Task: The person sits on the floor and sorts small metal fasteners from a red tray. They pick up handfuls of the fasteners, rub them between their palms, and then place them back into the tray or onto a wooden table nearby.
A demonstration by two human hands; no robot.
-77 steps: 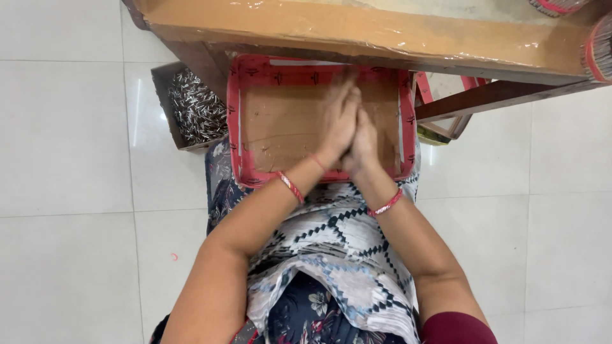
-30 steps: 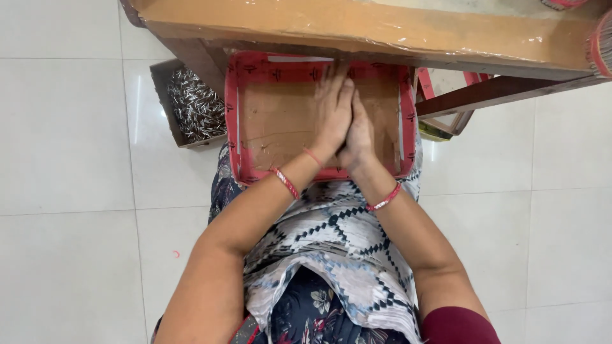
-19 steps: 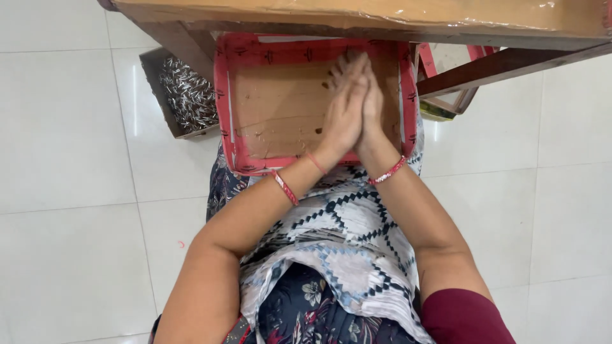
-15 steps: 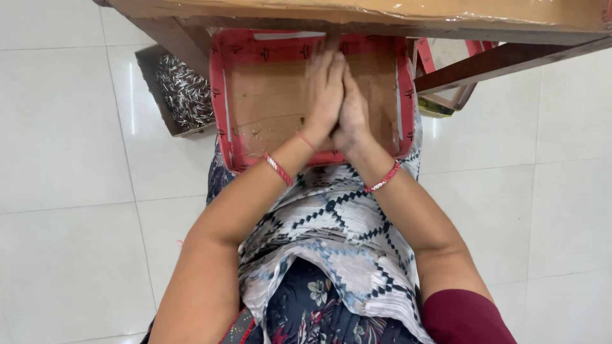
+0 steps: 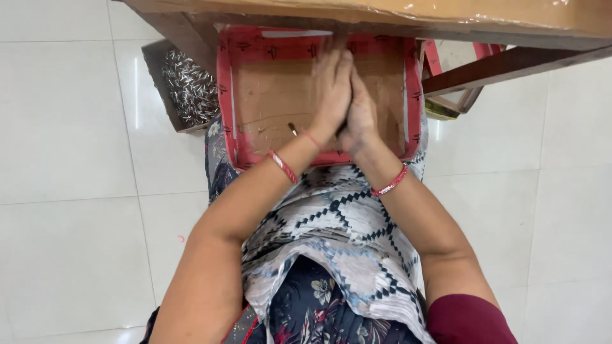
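Observation:
My left hand [image 5: 333, 89] and my right hand [image 5: 361, 116] are pressed flat together, palm against palm, over a shallow cardboard tray [image 5: 268, 95] with a red rim that rests on my lap. The left hand's fingers reach further forward than the right's. Whatever lies between the palms is hidden. A small dark stick-like piece [image 5: 292, 129] lies on the tray floor just left of my left wrist. Red bangles sit on both wrists.
An open cardboard box [image 5: 159, 70] holding several shiny metal pieces stands on the white tiled floor to the left of the tray. A wooden table edge [image 5: 357, 16] overhangs the tray's far side. More red-rimmed trays [image 5: 446, 60] lean at the right.
My palms have slid against each other, the left hand now further forward than the right. The view has shifted slightly, and the tray sits a little lower in it.

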